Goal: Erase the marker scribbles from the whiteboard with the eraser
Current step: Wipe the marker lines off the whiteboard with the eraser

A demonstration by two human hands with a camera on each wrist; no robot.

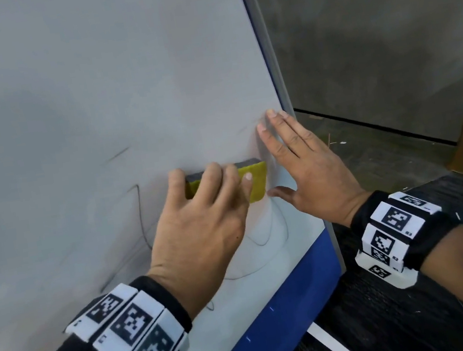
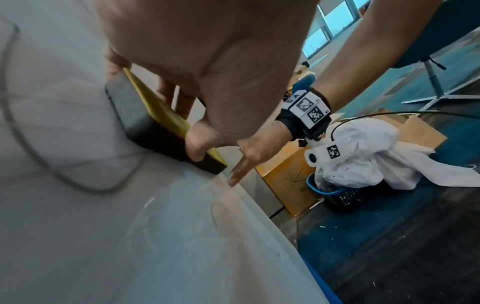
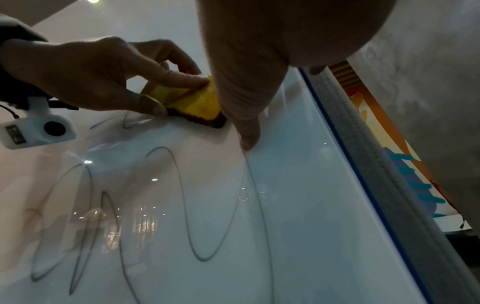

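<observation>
A whiteboard [image 1: 60,96] stands upright and fills the left of the head view. Thin dark marker scribbles [image 1: 140,211] loop across its lower part, clearer in the right wrist view as scribbles [image 3: 182,205]. My left hand [image 1: 208,206] grips a yellow eraser [image 1: 257,180] with a dark felt face and holds it against the board; the eraser [image 2: 145,119] lies flat on the surface. My right hand [image 1: 297,158] lies flat with straight fingers on the board near its right edge, just right of the eraser [image 3: 197,102].
The board has a blue lower band [image 1: 275,305] and a grey right frame [image 1: 267,48]. Right of it are a dark floor [image 1: 398,315], a cardboard box [image 2: 288,179], a blue basket [image 2: 335,195] under white cloth, and a chair base [image 2: 439,90].
</observation>
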